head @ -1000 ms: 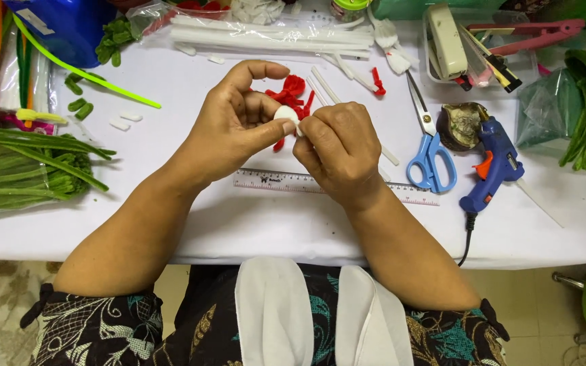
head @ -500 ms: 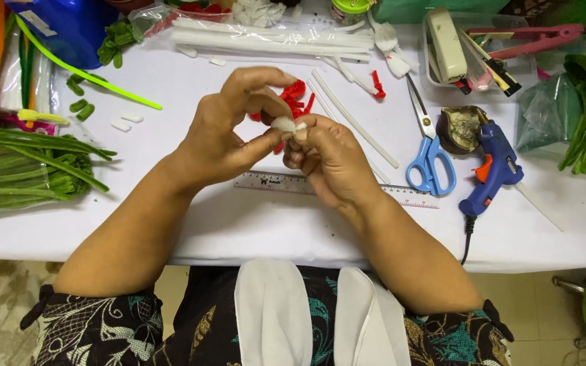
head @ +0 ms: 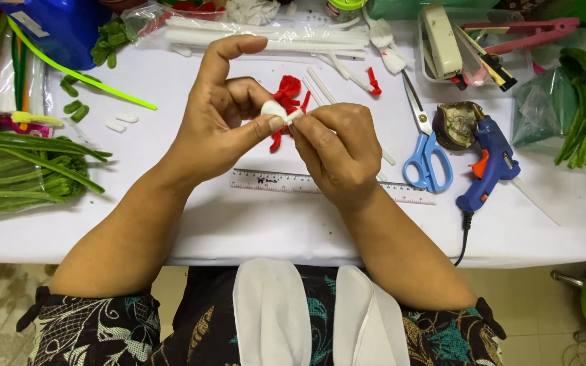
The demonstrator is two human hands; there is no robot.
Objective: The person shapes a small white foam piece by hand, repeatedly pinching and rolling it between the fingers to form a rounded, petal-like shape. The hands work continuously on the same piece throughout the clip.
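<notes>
My left hand (head: 218, 115) and my right hand (head: 337, 152) meet above the middle of the white table (head: 252, 224). Between their fingertips they pinch a small white fuzzy piece (head: 276, 112), curled into a rounded shape. The left thumb and middle finger press on it while the index finger sticks up. The right thumb and index finger grip its other end. Just behind the hands lie red fuzzy stem pieces (head: 287, 91) on the table, partly hidden by my fingers.
A clear ruler (head: 266, 181) lies under the hands. Blue scissors (head: 425, 152) and a blue glue gun (head: 486, 166) sit to the right. Green stems (head: 15, 169) lie at left, white stems in a bag (head: 266, 34) at the back, a tray with a stapler (head: 442, 41) at back right.
Both hands have shifted slightly and turned the white piece between the fingertips; the right hand now grips its end from the side. Nothing on the table moved.
</notes>
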